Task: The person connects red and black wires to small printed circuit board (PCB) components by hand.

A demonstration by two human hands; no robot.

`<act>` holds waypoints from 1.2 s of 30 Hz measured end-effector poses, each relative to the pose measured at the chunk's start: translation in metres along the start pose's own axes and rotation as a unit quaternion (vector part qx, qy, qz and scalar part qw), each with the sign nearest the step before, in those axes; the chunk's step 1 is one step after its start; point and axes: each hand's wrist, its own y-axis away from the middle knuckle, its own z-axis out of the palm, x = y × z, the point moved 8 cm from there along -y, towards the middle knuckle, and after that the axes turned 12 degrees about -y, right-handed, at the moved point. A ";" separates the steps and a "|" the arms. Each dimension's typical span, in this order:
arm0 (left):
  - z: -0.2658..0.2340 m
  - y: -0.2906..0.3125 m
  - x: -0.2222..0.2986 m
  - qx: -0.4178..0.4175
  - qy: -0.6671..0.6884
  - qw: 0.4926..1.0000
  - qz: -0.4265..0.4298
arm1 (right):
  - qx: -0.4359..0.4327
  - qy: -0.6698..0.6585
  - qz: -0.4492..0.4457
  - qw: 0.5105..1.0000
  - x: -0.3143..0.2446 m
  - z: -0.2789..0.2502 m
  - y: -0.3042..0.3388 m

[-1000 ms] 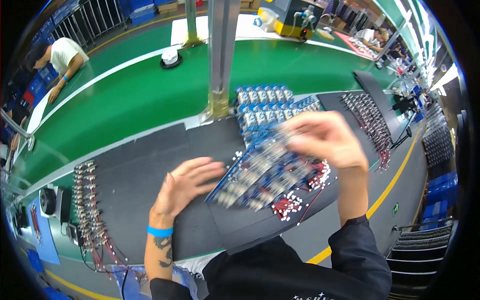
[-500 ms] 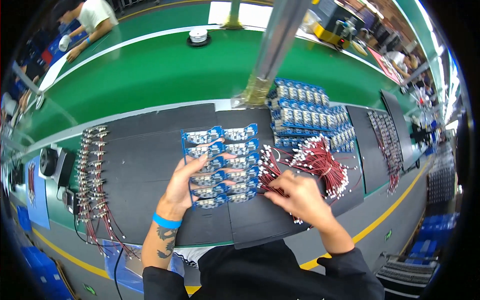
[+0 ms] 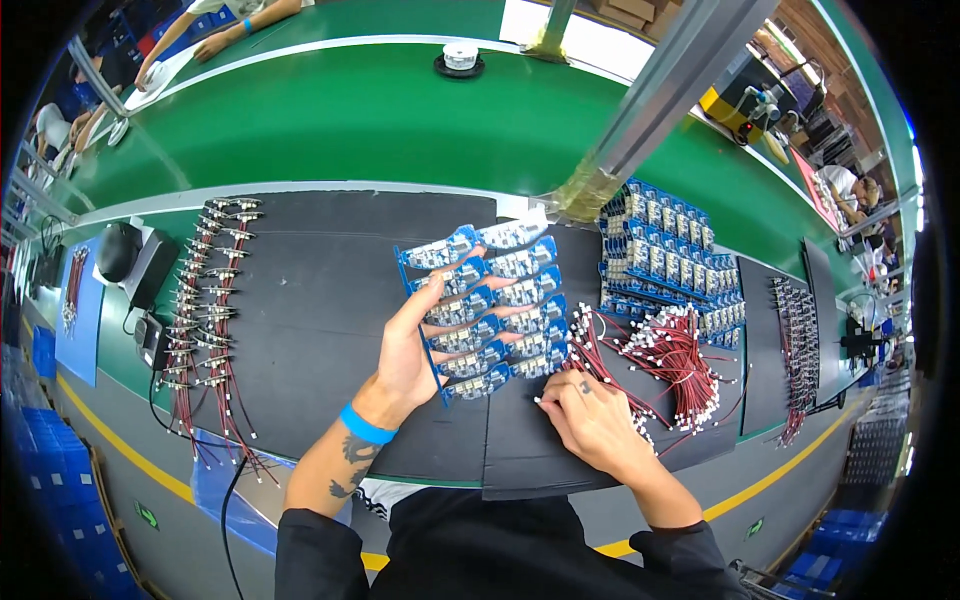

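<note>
My left hand grips a panel of blue circuit boards from its left side, thumb on top and fingers reaching underneath between the boards. The panel is tilted above the black mat, its boards in two columns. To its lower right, my right hand pinches a wire, of which only a small white connector shows at the fingertips. Just beyond that hand are loose red-and-black wires with white connectors. A tied bundle of the same wires rests on the mat to their right.
Stacked blue circuit-board panels stand behind the wires. Wired boards lie at the mat's left, more at the far right. A metal post rises behind the black mat. A white spool sits on the green bench.
My right hand has drawn back from the wire pile, with a white connector now at its fingertips. The panel in my left hand has tilted. The whole view has shifted.
</note>
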 end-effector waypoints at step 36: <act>-0.006 0.000 -0.006 0.042 0.166 0.984 0.058 | 0.107 -0.528 0.124 0.833 0.013 0.028 -0.049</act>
